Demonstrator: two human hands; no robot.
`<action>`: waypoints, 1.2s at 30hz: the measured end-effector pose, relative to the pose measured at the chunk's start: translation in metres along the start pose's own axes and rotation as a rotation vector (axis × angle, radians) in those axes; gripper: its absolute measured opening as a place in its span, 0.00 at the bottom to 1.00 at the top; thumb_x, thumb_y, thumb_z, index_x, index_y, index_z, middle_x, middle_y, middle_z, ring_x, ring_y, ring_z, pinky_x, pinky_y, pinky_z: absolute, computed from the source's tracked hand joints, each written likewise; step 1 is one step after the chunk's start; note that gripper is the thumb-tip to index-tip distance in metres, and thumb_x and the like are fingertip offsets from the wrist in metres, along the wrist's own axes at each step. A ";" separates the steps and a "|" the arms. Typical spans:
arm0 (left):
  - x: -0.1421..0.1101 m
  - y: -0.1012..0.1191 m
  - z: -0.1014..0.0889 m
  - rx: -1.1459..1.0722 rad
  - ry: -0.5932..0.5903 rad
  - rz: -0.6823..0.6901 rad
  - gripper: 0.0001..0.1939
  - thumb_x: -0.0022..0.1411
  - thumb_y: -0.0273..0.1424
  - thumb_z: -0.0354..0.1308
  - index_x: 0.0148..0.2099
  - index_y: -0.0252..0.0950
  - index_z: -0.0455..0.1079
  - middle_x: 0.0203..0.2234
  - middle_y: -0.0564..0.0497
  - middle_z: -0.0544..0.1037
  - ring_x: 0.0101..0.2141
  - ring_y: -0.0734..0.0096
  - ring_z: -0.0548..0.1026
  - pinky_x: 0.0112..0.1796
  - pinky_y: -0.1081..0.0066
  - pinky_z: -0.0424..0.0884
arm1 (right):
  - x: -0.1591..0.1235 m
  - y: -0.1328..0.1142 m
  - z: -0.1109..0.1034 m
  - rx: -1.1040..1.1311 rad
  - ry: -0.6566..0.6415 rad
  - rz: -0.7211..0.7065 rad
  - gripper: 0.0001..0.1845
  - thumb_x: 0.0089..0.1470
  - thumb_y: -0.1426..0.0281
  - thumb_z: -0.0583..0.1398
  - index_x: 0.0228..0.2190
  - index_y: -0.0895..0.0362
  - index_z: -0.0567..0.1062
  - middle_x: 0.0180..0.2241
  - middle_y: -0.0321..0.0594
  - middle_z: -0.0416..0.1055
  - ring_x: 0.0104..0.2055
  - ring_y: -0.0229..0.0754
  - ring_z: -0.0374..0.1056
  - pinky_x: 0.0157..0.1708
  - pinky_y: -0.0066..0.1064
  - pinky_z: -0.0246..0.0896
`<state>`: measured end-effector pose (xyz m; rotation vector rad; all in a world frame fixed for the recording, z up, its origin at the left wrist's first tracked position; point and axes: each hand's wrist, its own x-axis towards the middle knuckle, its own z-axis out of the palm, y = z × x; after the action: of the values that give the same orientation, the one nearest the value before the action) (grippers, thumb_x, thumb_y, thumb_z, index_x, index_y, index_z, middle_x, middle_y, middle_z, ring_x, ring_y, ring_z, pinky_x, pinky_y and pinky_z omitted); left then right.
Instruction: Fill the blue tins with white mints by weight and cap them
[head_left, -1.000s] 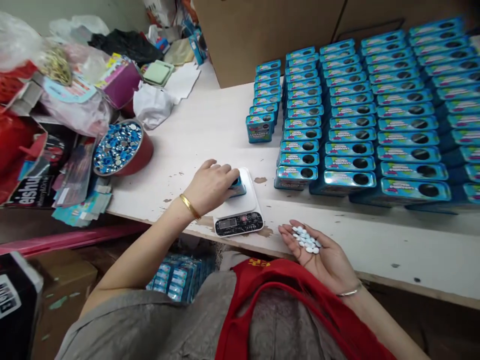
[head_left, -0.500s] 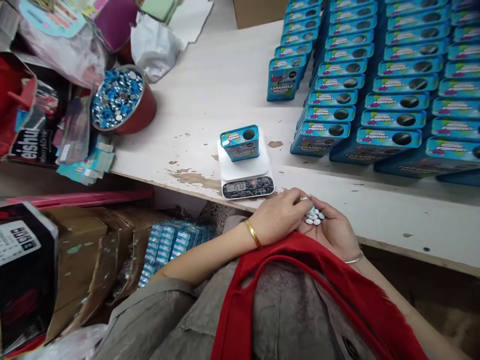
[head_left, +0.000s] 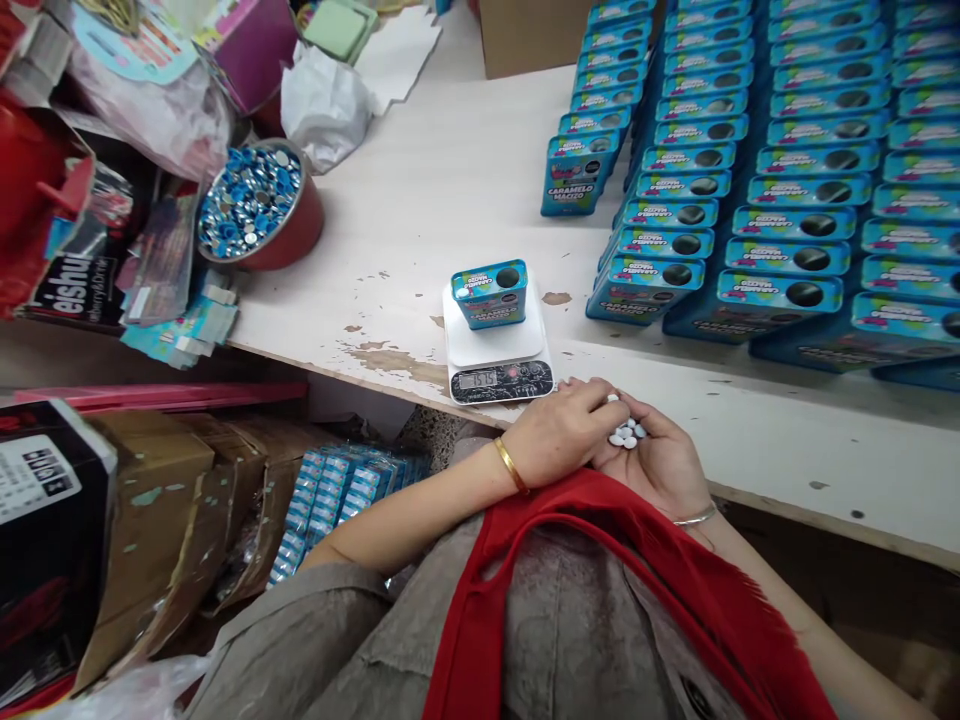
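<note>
My right hand (head_left: 667,460), palm up and cupped, holds several small white oval candies (head_left: 626,436). Over it lies my left hand (head_left: 562,430), its fingers bent into the palm and pinching at the candies; the fingertips are partly hidden. Just beyond my hands, a white digital scale (head_left: 499,350) rests near the table edge, its display lit. On the scale stands a blue tin (head_left: 491,308) upright, printed "Caramelo Macizo", with a dark round window in its top. Neither hand touches the scale or the tin.
Rows of similar blue tins (head_left: 787,290) fill the table's right side. At left stands a red bowl (head_left: 296,225) of shiny blue and silver wrappers, beside plastic bags (head_left: 326,105). A cardboard box (head_left: 525,40) is at the back. Below the table are more blue packs (head_left: 330,495) and cartons (head_left: 157,490).
The view has shifted slightly, so the table things appear a little lower and to the right. My left fingers have moved slightly among the candies in my right palm.
</note>
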<state>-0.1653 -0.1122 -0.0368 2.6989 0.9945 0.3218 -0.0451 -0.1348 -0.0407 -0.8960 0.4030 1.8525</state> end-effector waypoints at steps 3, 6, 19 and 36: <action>-0.002 -0.009 -0.018 -0.044 0.059 0.055 0.12 0.67 0.27 0.43 0.43 0.35 0.67 0.38 0.48 0.72 0.37 0.71 0.69 0.40 0.71 0.70 | 0.002 0.001 0.002 0.010 -0.050 -0.019 0.17 0.58 0.75 0.47 0.43 0.59 0.73 0.36 0.42 0.78 0.41 0.38 0.74 0.45 0.32 0.71; -0.011 -0.034 -0.042 -0.098 0.393 -0.067 0.10 0.64 0.33 0.51 0.46 0.36 0.64 0.38 0.48 0.72 0.40 0.70 0.70 0.42 0.69 0.70 | 0.006 0.001 0.009 0.016 -0.062 -0.042 0.15 0.56 0.77 0.50 0.41 0.61 0.73 0.36 0.45 0.78 0.42 0.41 0.75 0.44 0.33 0.72; -0.003 -0.133 -0.041 -0.352 0.492 -0.395 0.21 0.58 0.40 0.59 0.51 0.37 0.63 0.42 0.46 0.73 0.42 0.66 0.72 0.43 0.64 0.66 | 0.038 0.020 0.092 0.074 -0.070 -0.033 0.12 0.58 0.73 0.51 0.34 0.62 0.74 0.31 0.46 0.78 0.37 0.40 0.76 0.39 0.29 0.73; -0.010 -0.110 -0.059 0.484 0.535 0.044 0.16 0.56 0.28 0.56 0.45 0.49 0.70 0.35 0.52 0.77 0.38 0.64 0.70 0.42 0.60 0.58 | 0.049 0.009 0.092 0.185 -0.153 -0.058 0.11 0.55 0.78 0.52 0.30 0.65 0.74 0.27 0.46 0.77 0.30 0.39 0.73 0.33 0.27 0.73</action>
<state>-0.2563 -0.0292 -0.0153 3.1479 1.2882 0.9631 -0.1016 -0.0499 -0.0162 -0.6303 0.4409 1.7841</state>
